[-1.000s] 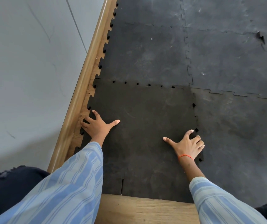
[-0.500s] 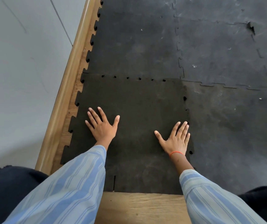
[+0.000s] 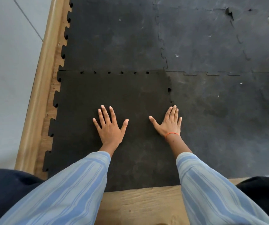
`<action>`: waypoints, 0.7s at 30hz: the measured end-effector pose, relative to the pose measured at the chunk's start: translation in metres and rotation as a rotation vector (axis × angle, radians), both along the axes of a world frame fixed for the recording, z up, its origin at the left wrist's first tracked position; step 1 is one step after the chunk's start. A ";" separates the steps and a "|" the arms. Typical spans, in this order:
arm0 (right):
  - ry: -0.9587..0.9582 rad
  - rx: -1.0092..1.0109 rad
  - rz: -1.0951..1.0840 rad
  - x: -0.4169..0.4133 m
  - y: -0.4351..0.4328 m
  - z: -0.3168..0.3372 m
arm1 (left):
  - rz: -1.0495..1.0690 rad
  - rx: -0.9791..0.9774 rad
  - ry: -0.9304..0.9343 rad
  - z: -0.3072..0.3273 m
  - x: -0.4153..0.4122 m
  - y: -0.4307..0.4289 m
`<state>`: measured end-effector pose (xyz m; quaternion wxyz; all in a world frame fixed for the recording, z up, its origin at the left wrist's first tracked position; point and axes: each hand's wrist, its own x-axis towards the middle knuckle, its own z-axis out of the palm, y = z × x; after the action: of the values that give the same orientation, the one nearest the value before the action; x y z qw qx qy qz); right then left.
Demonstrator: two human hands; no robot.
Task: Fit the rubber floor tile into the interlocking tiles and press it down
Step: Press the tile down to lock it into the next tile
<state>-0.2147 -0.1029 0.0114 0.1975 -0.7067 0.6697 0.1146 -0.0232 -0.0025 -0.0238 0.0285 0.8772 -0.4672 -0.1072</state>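
Where tabs gape, wooden skirting (image 3: 37, 101) alongside

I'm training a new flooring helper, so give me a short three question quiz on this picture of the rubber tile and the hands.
1. True or false: both hands lie flat on the rubber tile.
2. Which wrist wears the orange band? A left, B right.
3. Fill in: small open holes show along the tile's far ____.

Key: 1 true: left hand and right hand rest palms down, fingers spread. 2 B. 3 seam.
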 end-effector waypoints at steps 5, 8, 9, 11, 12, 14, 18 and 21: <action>0.009 0.033 0.026 -0.001 -0.008 0.004 | 0.012 0.023 0.011 0.000 -0.001 -0.001; -0.024 0.047 0.044 -0.001 -0.028 0.011 | 0.017 0.048 0.016 0.000 -0.003 -0.004; -0.029 0.037 0.071 -0.002 -0.033 0.010 | 0.018 0.040 0.007 -0.001 -0.003 -0.005; -0.036 0.030 0.104 -0.003 -0.033 0.004 | 0.021 0.025 -0.006 -0.003 -0.003 -0.005; -0.031 0.031 0.110 -0.004 -0.031 0.000 | 0.021 0.025 -0.009 -0.003 -0.003 -0.004; -0.016 0.034 0.121 -0.005 -0.031 -0.004 | 0.022 0.039 -0.012 -0.003 -0.003 -0.004; -0.033 0.090 0.125 -0.008 -0.044 0.005 | 0.011 0.074 -0.008 -0.002 -0.003 -0.006; -0.038 0.024 0.072 -0.018 -0.011 0.000 | 0.012 0.048 0.003 -0.001 -0.004 -0.005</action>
<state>-0.2325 -0.1142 0.0118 0.2146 -0.7300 0.6384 0.1161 -0.0272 -0.0073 -0.0247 0.0087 0.8802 -0.4593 -0.1195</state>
